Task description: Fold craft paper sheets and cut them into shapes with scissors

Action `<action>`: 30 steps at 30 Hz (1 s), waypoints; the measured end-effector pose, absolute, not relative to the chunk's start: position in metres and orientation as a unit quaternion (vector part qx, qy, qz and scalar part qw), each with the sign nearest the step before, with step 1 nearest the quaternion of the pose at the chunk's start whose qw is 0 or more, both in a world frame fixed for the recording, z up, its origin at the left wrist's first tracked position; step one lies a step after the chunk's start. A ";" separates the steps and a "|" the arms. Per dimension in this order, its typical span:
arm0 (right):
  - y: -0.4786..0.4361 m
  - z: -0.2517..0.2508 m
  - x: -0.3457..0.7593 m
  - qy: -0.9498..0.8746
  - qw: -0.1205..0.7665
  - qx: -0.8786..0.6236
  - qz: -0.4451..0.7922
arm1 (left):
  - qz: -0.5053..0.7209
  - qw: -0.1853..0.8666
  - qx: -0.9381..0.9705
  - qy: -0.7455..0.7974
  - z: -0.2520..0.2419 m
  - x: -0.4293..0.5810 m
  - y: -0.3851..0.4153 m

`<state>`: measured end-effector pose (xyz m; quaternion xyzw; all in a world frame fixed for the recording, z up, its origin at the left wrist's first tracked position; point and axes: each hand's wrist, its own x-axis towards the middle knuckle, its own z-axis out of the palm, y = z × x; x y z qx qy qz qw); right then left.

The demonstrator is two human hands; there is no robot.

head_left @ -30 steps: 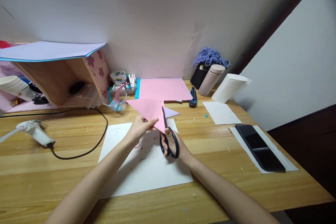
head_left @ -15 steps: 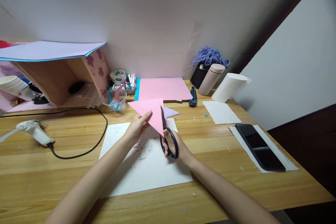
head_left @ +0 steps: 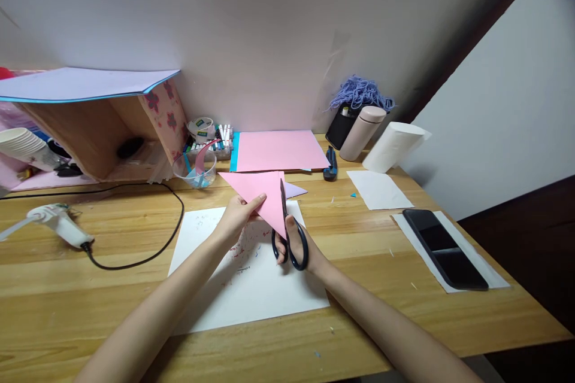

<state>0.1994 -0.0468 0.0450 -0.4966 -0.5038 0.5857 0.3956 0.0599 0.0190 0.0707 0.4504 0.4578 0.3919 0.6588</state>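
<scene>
Pink paper [head_left: 272, 198] shifted rightward, scissors [head_left: 284, 203] too (left hand [head_left: 236, 217] pinching paper)

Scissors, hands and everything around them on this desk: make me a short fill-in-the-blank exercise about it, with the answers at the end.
1. The right hand holds the ____.
2. The left hand grips a paper triangle coloured ____.
3. The phone rests on a ____ sheet.
4. The yarn sits atop a holder coloured ____.

Missing words: scissors; pink; white; black.
</scene>
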 end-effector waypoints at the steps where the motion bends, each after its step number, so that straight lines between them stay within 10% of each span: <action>1: -0.047 0.044 0.199 -0.504 0.397 -0.497 0.584 | 0.393 0.656 0.451 0.461 0.071 0.060 0.019; 30: -0.047 0.047 0.201 -0.516 0.431 -0.472 0.570 | 0.411 0.670 0.444 0.430 0.080 0.069 0.006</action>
